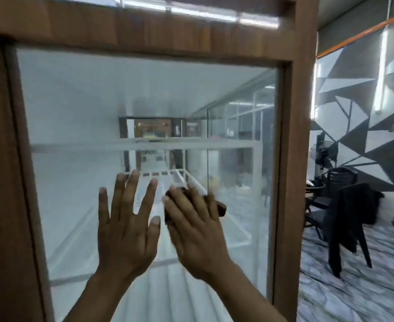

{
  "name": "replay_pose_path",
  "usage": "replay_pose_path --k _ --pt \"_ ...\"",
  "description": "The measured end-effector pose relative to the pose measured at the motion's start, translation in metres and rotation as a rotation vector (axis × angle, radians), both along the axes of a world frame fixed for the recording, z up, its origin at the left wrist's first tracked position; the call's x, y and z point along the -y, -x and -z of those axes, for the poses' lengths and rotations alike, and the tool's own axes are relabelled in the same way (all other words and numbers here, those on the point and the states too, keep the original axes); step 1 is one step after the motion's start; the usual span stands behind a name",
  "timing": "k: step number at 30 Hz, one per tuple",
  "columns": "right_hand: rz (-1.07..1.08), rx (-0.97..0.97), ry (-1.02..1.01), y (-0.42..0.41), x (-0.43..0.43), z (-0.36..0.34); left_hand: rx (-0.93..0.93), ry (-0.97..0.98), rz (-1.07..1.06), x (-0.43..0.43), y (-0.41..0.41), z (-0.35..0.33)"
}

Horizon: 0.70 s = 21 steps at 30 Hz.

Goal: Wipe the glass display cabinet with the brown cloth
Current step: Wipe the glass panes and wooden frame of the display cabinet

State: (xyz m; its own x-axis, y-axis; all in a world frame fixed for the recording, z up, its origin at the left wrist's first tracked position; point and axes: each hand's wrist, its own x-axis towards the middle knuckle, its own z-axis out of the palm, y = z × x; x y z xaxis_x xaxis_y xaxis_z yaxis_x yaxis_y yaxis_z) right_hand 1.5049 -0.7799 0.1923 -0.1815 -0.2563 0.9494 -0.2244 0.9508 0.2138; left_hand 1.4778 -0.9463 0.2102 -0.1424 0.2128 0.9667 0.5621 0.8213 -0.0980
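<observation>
Closest to me, both forearms reach up at the cabinet's end pane. The left hand [127, 225] lies flat on the glass panel [79, 117], its grip spread wide with fingers fanned and holding nothing; I take it as a brace, steadying the person while the other hand works. The right hand [197, 231], just beside it, has its grip pressed down over the brown cloth [221, 206], pinning it against the pane around mid-height, right of centre. Only the cloth's edges peek out past the fingers, so the palm seems to carry the pressure.

The wooden frame [286, 159] borders the glass on all sides. Behind the pane, white shelves [144, 145] run back into the display cabinet. Off to the right, well apart, a black chair [341, 180] with a dark garment draped over it stands before a geometric grey-and-white wall [363, 96].
</observation>
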Motion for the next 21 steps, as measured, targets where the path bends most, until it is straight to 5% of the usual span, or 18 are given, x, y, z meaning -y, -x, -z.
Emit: replay_pose_path --k 3,5,10,15,21 --pt "0.167 -0.086 0.502 -0.005 -0.079 0.027 0.005 0.047 0.011 -0.003 0.002 0.067" --pt "0.108 -0.188 0.608 -0.001 -0.069 0.035 -0.010 0.052 0.016 -0.004 0.003 0.105" --pt "-0.028 0.000 -0.103 0.006 0.019 0.175 -0.013 -0.034 -0.038 0.005 0.005 0.193" --pt "0.018 -0.145 0.585 -0.002 -0.082 0.234 0.048 0.043 -0.037 0.012 0.004 0.289" --pt "-0.062 0.106 -0.113 0.002 0.016 0.348 0.076 0.077 -0.056 0.004 0.002 0.354"
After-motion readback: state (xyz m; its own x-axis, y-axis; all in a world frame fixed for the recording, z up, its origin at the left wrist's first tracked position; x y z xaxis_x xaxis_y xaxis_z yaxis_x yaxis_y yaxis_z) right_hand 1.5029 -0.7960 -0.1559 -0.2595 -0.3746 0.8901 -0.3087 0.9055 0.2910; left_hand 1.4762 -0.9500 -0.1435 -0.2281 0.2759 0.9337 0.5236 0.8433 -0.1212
